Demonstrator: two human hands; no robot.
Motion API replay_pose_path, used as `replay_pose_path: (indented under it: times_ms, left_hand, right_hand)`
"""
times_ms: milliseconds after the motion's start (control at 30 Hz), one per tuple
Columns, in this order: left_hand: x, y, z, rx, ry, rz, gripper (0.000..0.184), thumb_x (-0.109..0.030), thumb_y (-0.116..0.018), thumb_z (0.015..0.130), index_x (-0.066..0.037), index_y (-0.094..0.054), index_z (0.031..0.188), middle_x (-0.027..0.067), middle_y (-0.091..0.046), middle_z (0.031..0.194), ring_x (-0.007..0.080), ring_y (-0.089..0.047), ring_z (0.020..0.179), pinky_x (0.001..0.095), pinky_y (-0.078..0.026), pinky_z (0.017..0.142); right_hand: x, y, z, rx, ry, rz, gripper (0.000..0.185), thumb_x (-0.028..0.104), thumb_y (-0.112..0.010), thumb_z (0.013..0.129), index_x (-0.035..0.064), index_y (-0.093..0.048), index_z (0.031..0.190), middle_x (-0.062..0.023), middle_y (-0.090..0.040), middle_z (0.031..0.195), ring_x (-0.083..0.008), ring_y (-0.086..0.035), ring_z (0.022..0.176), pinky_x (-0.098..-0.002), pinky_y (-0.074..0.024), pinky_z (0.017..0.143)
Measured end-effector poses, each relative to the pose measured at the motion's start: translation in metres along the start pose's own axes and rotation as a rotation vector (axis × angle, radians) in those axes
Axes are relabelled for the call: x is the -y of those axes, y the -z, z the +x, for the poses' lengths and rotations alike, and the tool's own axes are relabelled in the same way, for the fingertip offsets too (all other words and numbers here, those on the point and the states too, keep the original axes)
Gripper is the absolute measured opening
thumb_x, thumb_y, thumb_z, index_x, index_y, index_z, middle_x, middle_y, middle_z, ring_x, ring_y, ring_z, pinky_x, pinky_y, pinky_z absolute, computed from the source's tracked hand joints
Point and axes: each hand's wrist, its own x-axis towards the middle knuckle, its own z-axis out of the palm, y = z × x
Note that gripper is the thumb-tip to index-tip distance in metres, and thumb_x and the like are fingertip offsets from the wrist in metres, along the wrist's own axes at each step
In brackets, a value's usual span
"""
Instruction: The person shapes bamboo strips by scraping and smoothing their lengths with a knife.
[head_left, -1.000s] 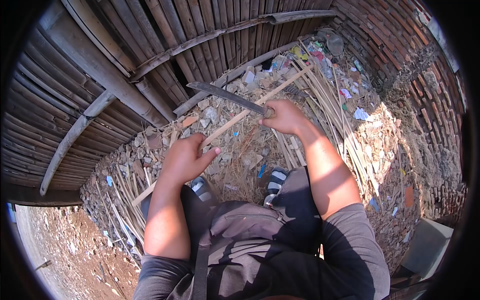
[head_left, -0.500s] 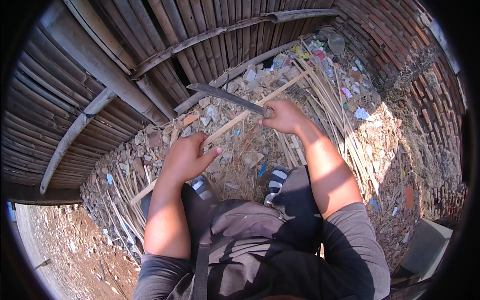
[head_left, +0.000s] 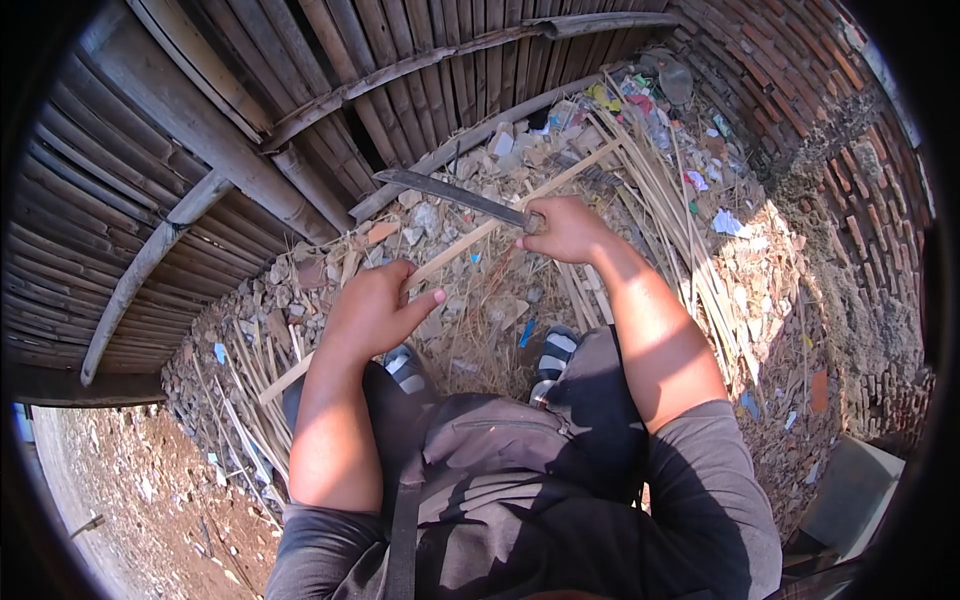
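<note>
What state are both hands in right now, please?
Left hand: at the strip, thumb apart; whether it grips cannot be told.
Right hand: closed, holding the knife.

Hard sunlight whitens rubble (head_left: 765, 262) at right and both forearms (head_left: 672, 368); left hand (head_left: 372, 308), right hand (head_left: 568, 230) and bamboo wall (head_left: 110, 215) lie shaded, fisheye curvature running to black corners.

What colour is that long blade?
The blade is dark grey; the head view shows it best.

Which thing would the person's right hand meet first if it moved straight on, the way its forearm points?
Probably the pale strip, which crosses just ahead of the right hand in the picture; depth is unclear, so it might pass over.
</note>
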Motion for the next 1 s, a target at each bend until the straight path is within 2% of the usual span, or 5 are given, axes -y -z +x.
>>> replay_pose_path:
  times_ms: [500,600,700,800,1000]
  left_hand:
    - [-0.002,0.001,-0.001,0.024,0.022,-0.005,0.056,-0.05,-0.08,0.088,0.001,-0.072,0.109,0.0203,-0.07,0.078,0.0383,-0.072,0.078,0.047,-0.054,0.073]
    - [-0.004,0.003,-0.001,0.029,0.033,-0.011,0.057,-0.05,-0.08,0.088,0.002,-0.072,0.109,0.0203,-0.07,0.078,0.0382,-0.072,0.078,0.0468,-0.054,0.073]
    - [-0.001,0.001,-0.001,0.029,0.028,-0.009,0.057,-0.051,-0.079,0.088,0.001,-0.072,0.11,0.0202,-0.07,0.078,0.038,-0.073,0.078,0.0466,-0.054,0.073]
    - [-0.002,0.001,-0.001,0.029,0.031,0.0,0.057,-0.051,-0.079,0.088,0.001,-0.072,0.11,0.02,-0.07,0.079,0.0378,-0.073,0.078,0.0464,-0.054,0.073]
    - [0.005,-0.001,0.0,0.01,0.021,-0.023,0.055,-0.048,-0.079,0.089,0.001,-0.072,0.111,0.0192,-0.071,0.079,0.036,-0.073,0.078,0.0455,-0.055,0.073]
  right_hand:
    - [-0.002,-0.007,0.003,0.017,0.027,0.025,0.05,0.037,-0.085,0.082,0.0062,-0.073,0.12,-0.0236,-0.074,0.1,-0.0402,-0.072,0.099,-0.0453,-0.0548,0.087]
    - [0.008,0.001,-0.001,0.066,-0.049,0.019,0.048,0.035,-0.083,0.082,0.0083,-0.073,0.121,-0.0233,-0.074,0.11,-0.0416,-0.07,0.107,-0.0481,-0.0545,0.094]
    - [0.005,-0.001,0.001,0.062,-0.036,0.015,0.048,0.035,-0.083,0.082,0.008,-0.073,0.12,-0.0231,-0.074,0.109,-0.0415,-0.071,0.106,-0.0477,-0.0545,0.093]
    - [0.0,-0.006,0.002,0.018,0.013,0.032,0.051,0.038,-0.085,0.082,0.006,-0.073,0.12,-0.0219,-0.073,0.096,-0.0386,-0.072,0.095,-0.0447,-0.0546,0.084]
    - [-0.003,-0.004,0.003,0.03,-0.077,0.072,0.05,0.037,-0.084,0.082,0.0069,-0.074,0.12,-0.0233,-0.075,0.108,-0.0408,-0.071,0.105,-0.0469,-0.0556,0.092]
